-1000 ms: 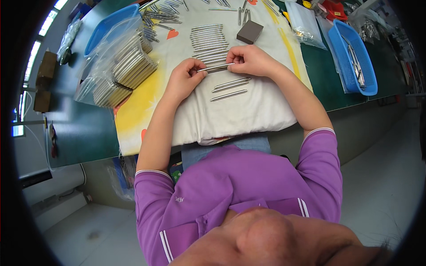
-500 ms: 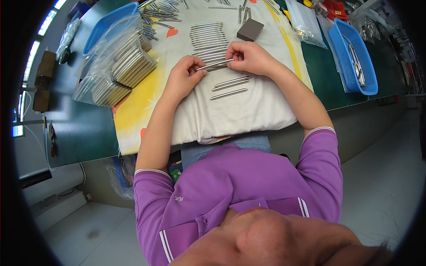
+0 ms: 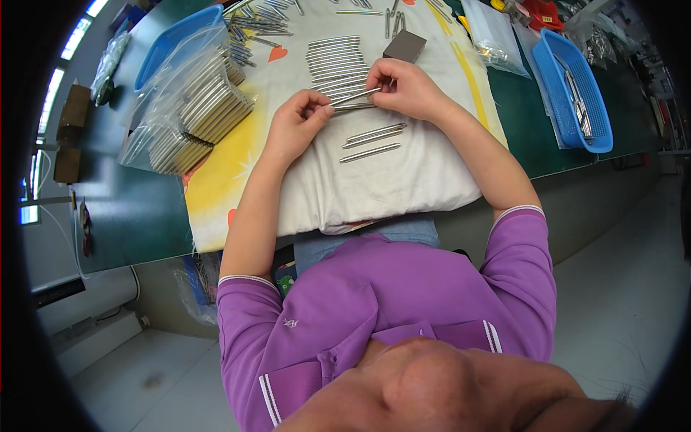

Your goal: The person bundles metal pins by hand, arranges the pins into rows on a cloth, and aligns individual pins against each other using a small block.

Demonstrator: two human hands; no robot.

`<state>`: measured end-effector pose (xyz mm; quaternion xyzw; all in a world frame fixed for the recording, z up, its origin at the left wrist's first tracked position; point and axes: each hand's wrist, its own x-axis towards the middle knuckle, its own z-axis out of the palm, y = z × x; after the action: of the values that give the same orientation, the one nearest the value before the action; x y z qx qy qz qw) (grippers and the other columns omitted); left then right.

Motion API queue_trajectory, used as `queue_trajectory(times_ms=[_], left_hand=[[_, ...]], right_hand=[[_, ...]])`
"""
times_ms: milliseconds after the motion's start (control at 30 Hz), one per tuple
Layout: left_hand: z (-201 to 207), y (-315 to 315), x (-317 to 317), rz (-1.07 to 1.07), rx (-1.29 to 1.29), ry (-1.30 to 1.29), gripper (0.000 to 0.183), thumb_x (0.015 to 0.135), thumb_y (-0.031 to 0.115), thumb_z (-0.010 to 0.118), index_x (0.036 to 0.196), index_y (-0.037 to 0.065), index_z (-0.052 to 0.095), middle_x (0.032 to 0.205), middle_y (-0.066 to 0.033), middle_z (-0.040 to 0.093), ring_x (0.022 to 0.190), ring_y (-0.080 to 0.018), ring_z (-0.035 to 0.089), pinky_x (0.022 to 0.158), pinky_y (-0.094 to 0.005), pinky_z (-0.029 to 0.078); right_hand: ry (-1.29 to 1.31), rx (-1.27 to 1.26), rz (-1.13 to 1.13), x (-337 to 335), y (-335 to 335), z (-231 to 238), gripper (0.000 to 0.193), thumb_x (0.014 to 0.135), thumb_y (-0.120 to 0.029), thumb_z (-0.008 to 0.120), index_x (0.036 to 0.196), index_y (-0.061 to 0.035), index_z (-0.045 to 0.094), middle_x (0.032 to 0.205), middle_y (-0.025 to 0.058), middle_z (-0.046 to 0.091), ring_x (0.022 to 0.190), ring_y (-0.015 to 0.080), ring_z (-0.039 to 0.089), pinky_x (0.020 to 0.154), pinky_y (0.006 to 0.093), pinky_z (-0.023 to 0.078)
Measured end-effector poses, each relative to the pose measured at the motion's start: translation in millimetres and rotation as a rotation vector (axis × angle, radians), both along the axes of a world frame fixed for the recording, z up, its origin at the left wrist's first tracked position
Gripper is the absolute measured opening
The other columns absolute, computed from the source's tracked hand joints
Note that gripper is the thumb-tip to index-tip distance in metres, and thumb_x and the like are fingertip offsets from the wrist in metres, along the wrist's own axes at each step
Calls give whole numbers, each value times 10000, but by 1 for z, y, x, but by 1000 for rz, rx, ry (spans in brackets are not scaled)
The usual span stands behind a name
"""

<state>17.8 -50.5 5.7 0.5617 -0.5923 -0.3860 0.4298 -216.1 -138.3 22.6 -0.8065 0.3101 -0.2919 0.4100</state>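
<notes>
Between my two hands is a slim silver metal rod [image 3: 354,96], slanting up to the right. My left hand [image 3: 296,122] pinches its left end with thumb and fingers. The right end sits in the closed fingertips of my right hand [image 3: 404,88]. Just beyond lies a stacked row of similar metal rods [image 3: 335,60], laid side by side on the white cloth [image 3: 302,194]. Closer to me, a few loose rods [image 3: 371,153] rest apart from the row. A dark brown block [image 3: 405,47] stands beyond my right hand.
Clear plastic bags of bundled rods [image 3: 209,108] lie at the left, by a blue basket [image 3: 180,43]. Scattered rods [image 3: 266,25] cover the far left of the cloth. Another blue basket [image 3: 606,129] with metal pieces stands right, near a stack of plastic bags [image 3: 493,36].
The held rod has tilted, its right end rising. My right hand has moved slightly up and away from me, while my left hand stays nearly in place.
</notes>
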Motion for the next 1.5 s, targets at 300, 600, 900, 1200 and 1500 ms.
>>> queue_trajectory(times_ms=[300, 600, 900, 1200, 1500], left_hand=[[3, -1, 1, 71, 9, -36, 146, 877, 81, 708, 1005, 51, 644, 830, 78, 579, 735, -27, 474, 678, -187, 420], [0, -2, 3, 97, -48, -20, 164, 839, 45, 732, 973, 57, 637, 820, 83, 559, 717, -25, 451, 661, -185, 411], [-1, -2, 3, 95, -53, -24, 164, 833, 33, 735, 954, 56, 628, 819, 76, 564, 720, -25, 461, 664, -184, 411], [3, -1, 3, 71, -7, -40, 161, 834, 62, 743, 950, 55, 631, 813, 73, 557, 731, -34, 468, 679, -189, 415], [3, -1, 2, 67, -9, -58, 174, 829, 67, 747, 959, 51, 633, 823, 71, 552, 732, -34, 461, 678, -188, 413]], right_hand=[[-49, 109, 10, 1, 0, 0, 170, 770, -95, 746, 889, -48, 635, 802, -10, 601, 726, 70, 550, 678, 235, 487], [-42, 137, 23, 1, 2, 4, 172, 795, -72, 756, 899, -59, 619, 799, -54, 575, 734, 40, 523, 679, 204, 462], [-71, 117, 9, 1, -1, -1, 166, 775, -92, 750, 893, -45, 643, 813, -6, 615, 729, 68, 572, 674, 233, 493], [-58, 113, -8, 0, -2, -1, 180, 778, -113, 768, 886, -45, 641, 809, -2, 625, 729, 72, 579, 678, 237, 499], [-52, 106, -16, 0, -1, -2, 161, 777, -99, 758, 876, -45, 644, 814, 1, 631, 734, 74, 587, 682, 239, 504]])
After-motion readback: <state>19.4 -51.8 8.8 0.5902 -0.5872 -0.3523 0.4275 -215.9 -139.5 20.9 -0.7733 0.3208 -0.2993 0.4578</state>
